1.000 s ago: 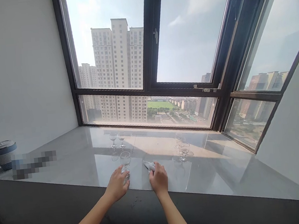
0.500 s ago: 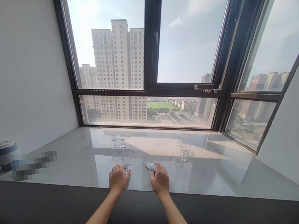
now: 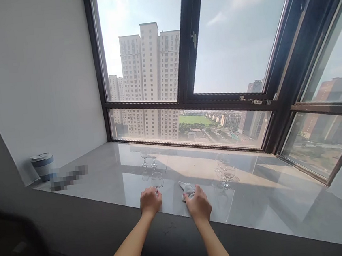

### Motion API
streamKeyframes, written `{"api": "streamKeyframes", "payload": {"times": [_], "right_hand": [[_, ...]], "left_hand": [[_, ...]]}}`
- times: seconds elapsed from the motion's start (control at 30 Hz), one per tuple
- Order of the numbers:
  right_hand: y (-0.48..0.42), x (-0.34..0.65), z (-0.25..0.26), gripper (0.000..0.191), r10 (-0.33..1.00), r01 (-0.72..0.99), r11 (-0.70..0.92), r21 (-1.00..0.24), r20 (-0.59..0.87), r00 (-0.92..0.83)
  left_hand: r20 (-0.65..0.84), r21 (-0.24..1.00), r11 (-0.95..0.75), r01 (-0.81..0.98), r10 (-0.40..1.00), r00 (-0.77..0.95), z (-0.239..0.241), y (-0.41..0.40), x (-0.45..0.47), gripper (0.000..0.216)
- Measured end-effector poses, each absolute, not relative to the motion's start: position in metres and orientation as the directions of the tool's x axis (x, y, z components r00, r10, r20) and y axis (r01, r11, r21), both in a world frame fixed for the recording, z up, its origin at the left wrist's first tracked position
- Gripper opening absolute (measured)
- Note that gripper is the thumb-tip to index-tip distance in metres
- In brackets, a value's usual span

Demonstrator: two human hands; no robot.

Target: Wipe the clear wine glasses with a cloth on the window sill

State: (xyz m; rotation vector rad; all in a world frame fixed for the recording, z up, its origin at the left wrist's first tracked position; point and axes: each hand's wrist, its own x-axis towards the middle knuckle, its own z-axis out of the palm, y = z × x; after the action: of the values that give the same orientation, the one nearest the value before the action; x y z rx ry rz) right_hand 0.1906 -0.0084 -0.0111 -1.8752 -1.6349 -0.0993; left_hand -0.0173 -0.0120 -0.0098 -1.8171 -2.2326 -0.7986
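Observation:
My left hand [image 3: 151,200] is closed round the lower part of a clear stemmed glass [image 3: 157,179] near the front edge of the window sill [image 3: 135,195]. The glass stands upright, its bowl showing above my fingers and its foot hidden. To the right, my right hand [image 3: 199,203] grips a crumpled pale cloth [image 3: 189,190], which bulges out past the fingertips. The cloth is close to the sill's surface and apart from the glass.
Behind my left hand stand two stemmed glasses [image 3: 153,158]. Further right are more stemmed glasses [image 3: 226,176], hard to make out against the glare. A tub with a pale lid [image 3: 43,166] sits at the left wall. The dark window frame [image 3: 191,146] borders the back.
The view has swung left, so everything appears shifted to the right. Both hands keep their holds on the glass and the cloth.

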Motion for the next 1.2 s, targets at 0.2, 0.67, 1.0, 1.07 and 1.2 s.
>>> {"api": "streamKeyframes", "payload": {"times": [0.2, 0.67, 1.0, 1.07, 1.2], "right_hand": [[-0.007, 0.193, -0.02, 0.047, 0.876, 0.896, 0.046, -0.442, 0.448, 0.176], [0.016, 0.141, 0.13, 0.065, 0.544, 0.734, 0.659, -0.161, 0.776, -0.319], [0.015, 0.095, 0.109, 0.084, 0.569, 0.659, 0.738, -0.143, 0.657, -0.494], [0.014, 0.096, 0.11, 0.078, 0.563, 0.659, 0.742, -0.124, 0.649, -0.512], [0.007, 0.095, 0.113, 0.068, 0.552, 0.618, 0.776, -0.125, 0.61, -0.569]], "left_hand": [[0.432, 0.324, 0.091, 0.942, 0.872, -0.232, -0.009, -0.014, -0.018, 0.023], [0.436, 0.321, 0.083, 0.943, 0.871, -0.225, -0.013, -0.012, -0.019, 0.024], [0.452, 0.344, 0.068, 0.937, 0.862, -0.229, -0.019, -0.009, -0.019, 0.022], [0.453, 0.347, 0.068, 0.936, 0.861, -0.23, -0.017, -0.01, -0.018, 0.022], [0.435, 0.354, 0.071, 0.932, 0.87, -0.232, -0.013, -0.013, -0.017, 0.022]]}}
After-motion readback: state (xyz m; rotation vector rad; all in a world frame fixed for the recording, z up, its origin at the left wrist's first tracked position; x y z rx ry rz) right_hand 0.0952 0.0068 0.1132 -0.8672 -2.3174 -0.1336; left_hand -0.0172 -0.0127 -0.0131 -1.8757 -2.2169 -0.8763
